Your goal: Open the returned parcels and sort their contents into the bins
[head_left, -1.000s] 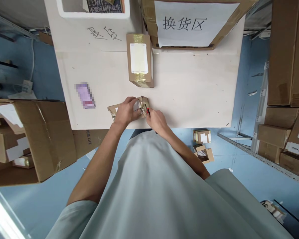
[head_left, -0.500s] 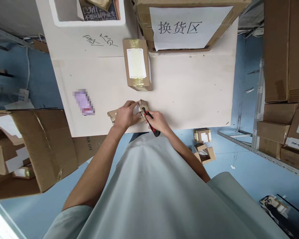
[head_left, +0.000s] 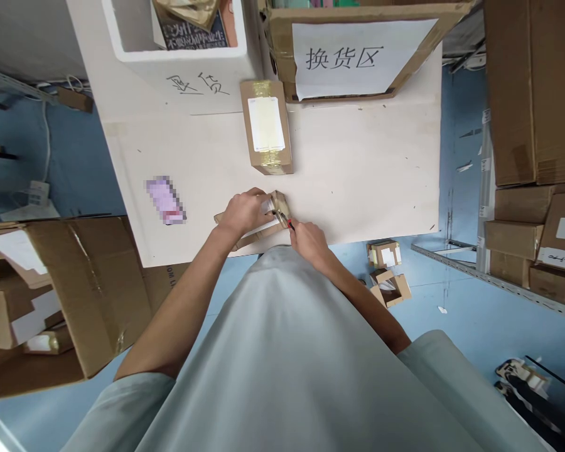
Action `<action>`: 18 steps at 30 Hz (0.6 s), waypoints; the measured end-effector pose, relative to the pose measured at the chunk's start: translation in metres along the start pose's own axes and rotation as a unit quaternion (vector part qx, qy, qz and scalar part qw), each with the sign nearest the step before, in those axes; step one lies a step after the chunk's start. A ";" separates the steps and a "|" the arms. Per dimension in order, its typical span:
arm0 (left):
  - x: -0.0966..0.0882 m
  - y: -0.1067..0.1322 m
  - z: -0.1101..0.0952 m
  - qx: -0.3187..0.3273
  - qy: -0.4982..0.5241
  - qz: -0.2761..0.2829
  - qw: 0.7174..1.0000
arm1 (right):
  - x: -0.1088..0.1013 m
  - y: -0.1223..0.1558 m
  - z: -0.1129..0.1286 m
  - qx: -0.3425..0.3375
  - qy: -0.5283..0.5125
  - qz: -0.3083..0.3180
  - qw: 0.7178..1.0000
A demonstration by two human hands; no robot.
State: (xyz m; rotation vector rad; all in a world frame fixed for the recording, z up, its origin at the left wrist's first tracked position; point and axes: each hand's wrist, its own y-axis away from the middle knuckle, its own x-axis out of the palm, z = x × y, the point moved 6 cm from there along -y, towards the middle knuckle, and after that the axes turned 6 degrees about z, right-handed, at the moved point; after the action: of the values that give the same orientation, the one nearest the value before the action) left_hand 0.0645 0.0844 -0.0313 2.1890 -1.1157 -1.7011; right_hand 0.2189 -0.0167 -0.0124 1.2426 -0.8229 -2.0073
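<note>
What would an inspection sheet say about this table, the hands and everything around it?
Surface: white rectangular table, with dark specks.
Things in hand: small brown cardboard box with white label; red-and-black cutter at its taped end.
Clutter: purple pixelated oblong item; taped brown cardboard box beyond the hands; white open-topped box; large brown cardboard box with white paper sign.
Hands: left hand on the small box; right hand grips cutter.
Cables: thin white cable at far left, off the table.
Surroundings: blue floor; open brown cardboard carton holding packages, left; stacked brown cardboard boxes, right.
</note>
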 end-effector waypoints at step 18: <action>0.008 0.009 0.038 0.021 0.345 -0.014 0.938 | -0.007 0.023 0.003 0.057 0.053 -0.009 0.997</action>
State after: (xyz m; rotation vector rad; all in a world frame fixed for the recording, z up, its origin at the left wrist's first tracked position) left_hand 0.0275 0.0852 -0.0456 2.5129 -0.9193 -0.7742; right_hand 0.2226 -0.0245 0.0102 1.4115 -0.8867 -1.9142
